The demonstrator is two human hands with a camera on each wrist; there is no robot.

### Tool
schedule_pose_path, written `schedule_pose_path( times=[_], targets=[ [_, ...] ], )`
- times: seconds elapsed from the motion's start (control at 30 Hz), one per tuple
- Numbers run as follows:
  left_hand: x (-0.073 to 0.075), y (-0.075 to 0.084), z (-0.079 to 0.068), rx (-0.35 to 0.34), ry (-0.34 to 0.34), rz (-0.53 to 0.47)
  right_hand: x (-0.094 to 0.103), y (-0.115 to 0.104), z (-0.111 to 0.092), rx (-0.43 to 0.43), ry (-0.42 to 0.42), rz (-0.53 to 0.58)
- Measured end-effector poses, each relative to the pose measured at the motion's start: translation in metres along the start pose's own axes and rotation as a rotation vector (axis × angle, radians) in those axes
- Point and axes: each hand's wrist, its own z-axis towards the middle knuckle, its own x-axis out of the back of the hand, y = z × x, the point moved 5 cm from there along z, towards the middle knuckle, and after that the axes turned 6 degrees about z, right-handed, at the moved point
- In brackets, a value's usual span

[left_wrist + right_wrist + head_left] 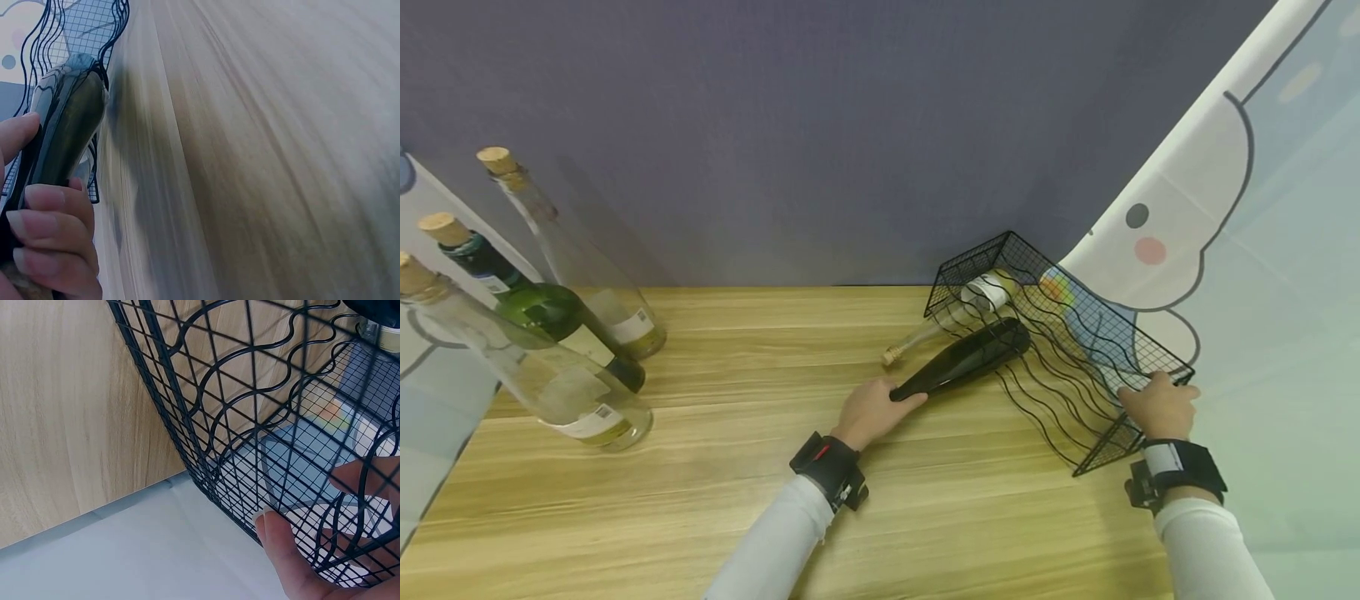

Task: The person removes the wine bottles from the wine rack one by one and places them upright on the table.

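My left hand (872,412) grips a dark glass bottle (966,360) by its neck, with the base pointing away to the right. In the left wrist view the fingers curl round the neck, and the bottle (75,119) overlaps the wavy wires. Those wires belong to a black wire rack (1108,444) standing at the right of the table. A clear corked bottle (987,292) lies in its far end, neck toward the left. My right hand (1161,406) holds the rack's near right corner. Seen from the right wrist, the thumb (278,540) is outside the mesh (178,409).
Three corked bottles stand at the left: a clear one (602,408) nearest, a green one (546,312) and another clear one (632,321) behind. A grey-blue panel (775,150) rises behind the wooden table (722,492). A printed cloth (1277,333) hangs along the right side.
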Motion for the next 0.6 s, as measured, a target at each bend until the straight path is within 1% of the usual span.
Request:
schedule_pose_path(
  times=[0.23, 0.5, 0.6],
  targets=[
    [0.0031, -0.0034, -0.0033, 0.002, 0.003, -0.008, -0.0001, 0.0004, -0.0008, 0.000, 0.003, 0.011],
    [0.0080, -0.0049, -0.0069, -0.019, 0.009, -0.014, -0.0001, 0.0010, 0.0001, -0.002, 0.005, 0.016],
    [0.0090, -0.0069, -0.0077, -0.017, 0.011, -0.012, 0.0001, 0.0007, 0.0002, -0.003, 0.005, 0.016]
  ],
)
